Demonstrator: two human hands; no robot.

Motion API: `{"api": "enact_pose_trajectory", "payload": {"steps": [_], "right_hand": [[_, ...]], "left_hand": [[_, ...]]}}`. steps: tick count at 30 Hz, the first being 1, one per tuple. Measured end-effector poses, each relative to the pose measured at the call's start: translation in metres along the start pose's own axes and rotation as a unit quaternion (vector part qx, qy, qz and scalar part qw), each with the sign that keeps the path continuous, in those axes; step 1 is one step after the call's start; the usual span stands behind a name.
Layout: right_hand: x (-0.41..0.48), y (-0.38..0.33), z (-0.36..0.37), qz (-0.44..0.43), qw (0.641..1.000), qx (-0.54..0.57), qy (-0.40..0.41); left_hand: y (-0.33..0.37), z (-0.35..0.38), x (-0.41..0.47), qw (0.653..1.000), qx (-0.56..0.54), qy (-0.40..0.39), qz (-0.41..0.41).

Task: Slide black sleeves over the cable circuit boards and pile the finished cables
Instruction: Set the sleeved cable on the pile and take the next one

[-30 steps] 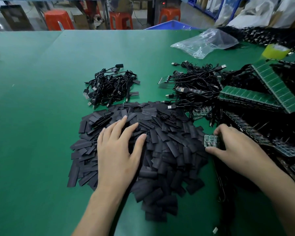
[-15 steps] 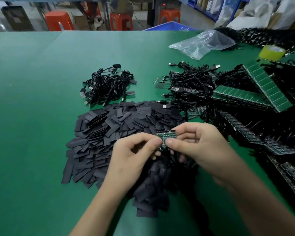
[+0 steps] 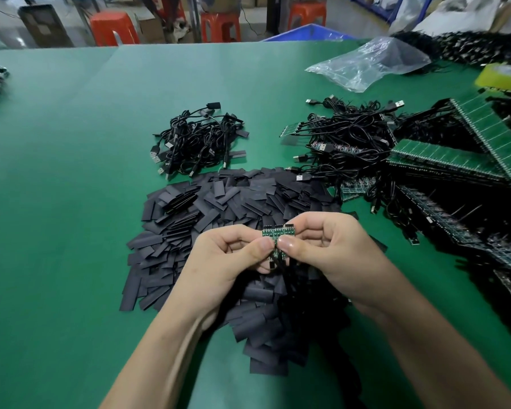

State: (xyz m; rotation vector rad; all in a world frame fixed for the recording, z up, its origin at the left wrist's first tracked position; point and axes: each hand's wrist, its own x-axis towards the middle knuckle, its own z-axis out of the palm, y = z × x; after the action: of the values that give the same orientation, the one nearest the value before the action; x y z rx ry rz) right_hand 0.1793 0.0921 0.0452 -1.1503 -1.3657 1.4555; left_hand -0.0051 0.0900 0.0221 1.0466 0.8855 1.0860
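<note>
A small green circuit board strip (image 3: 273,233) is pinched between both hands above a wide heap of flat black sleeves (image 3: 219,211). My left hand (image 3: 227,261) grips its left side with thumb and fingers. My right hand (image 3: 328,249) pinches the right side, thumb tip against the left thumb. Black cable hangs down from the board between my palms. Behind the sleeves lies a pile of sleeved black cables (image 3: 196,141). A tangle of cables with bare boards (image 3: 345,143) lies to the right.
Green circuit board panels (image 3: 455,154) and dark board strips (image 3: 466,228) cover the right side of the green table (image 3: 56,202). A clear plastic bag (image 3: 369,62) and a yellow tape roll (image 3: 502,76) lie at the back right. Orange stools (image 3: 112,26) stand beyond the far edge.
My left hand left the sleeve heap and my right hand brought the board strip from the right. Both now pinch it together in front of me, held slightly higher than half a second ago.
</note>
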Motion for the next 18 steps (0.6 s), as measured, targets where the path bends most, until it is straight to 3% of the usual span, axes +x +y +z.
{"api": "enact_pose_trajectory", "payload": {"steps": [6,9,13,15,18], "right_hand": [[-0.005,0.001,-0.003,0.049,0.991,0.105,-0.060],[-0.009,-0.006,-0.014,0.058,0.992,0.106,-0.035],[-0.024,-0.023,-0.058,0.035,0.989,-0.111,0.095],[-0.032,-0.027,-0.085,0.056,0.948,-0.272,0.154],[-0.039,-0.027,-0.107,0.097,0.857,-0.477,0.171]], "left_hand": [[-0.001,-0.002,0.000,0.996,-0.069,-0.049,-0.031],[-0.002,0.000,-0.001,0.995,-0.090,-0.047,-0.016],[0.001,-0.002,-0.001,0.997,-0.069,-0.026,0.011],[0.002,-0.003,-0.002,0.999,-0.035,-0.031,0.022],[0.000,0.000,-0.002,0.998,0.015,-0.038,0.048]]}}
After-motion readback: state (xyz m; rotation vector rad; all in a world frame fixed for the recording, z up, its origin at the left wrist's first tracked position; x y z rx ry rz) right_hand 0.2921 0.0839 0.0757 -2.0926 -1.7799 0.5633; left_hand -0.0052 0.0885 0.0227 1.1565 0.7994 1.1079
